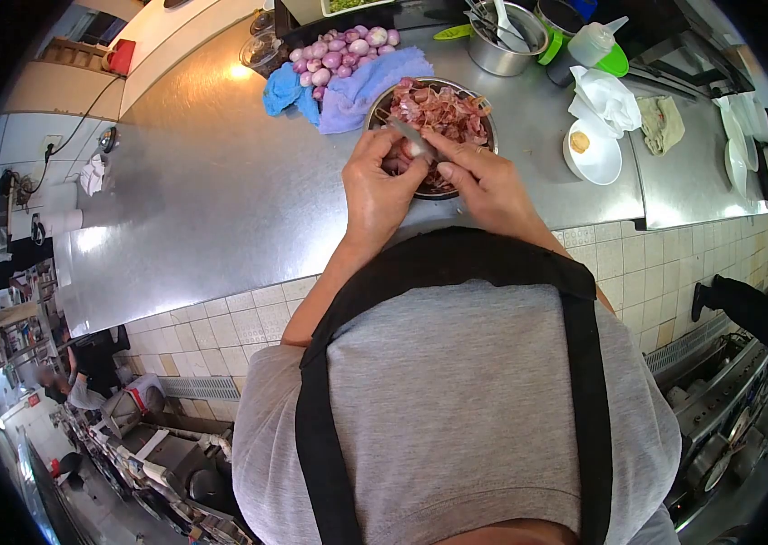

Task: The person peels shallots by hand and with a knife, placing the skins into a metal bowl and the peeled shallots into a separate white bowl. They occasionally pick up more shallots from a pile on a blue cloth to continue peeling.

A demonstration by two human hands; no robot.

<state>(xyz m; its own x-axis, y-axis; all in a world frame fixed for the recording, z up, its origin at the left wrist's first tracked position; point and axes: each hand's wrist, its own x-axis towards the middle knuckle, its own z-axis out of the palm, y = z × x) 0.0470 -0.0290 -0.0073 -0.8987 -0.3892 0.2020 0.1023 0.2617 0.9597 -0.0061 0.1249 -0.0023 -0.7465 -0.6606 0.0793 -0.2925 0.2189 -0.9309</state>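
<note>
Over a round metal bowl (494, 136) on the steel counter, both hands are close together. My left hand (379, 186) is closed, its thumb and fingers pinching a small pale, pinkish piece (416, 149) that looks like a shallot. My right hand (486, 184) is closed on a small knife, whose short grey blade (407, 133) reaches across to that piece; the handle is mostly hidden by the fingers. Reddish-purple skins (438, 111) fill the bowl. Just behind it lies a purple cloth (368, 86), with a pile of purple shallots (345, 56) beyond.
A blue cloth (285, 89) lies left of the shallots. To the right are a white bowl (600, 163), a crumpled white bag (609, 100) and a beige rag (661, 124). A metal pot (496, 60) with utensils stands behind. Other people (747, 307) are at both sides.
</note>
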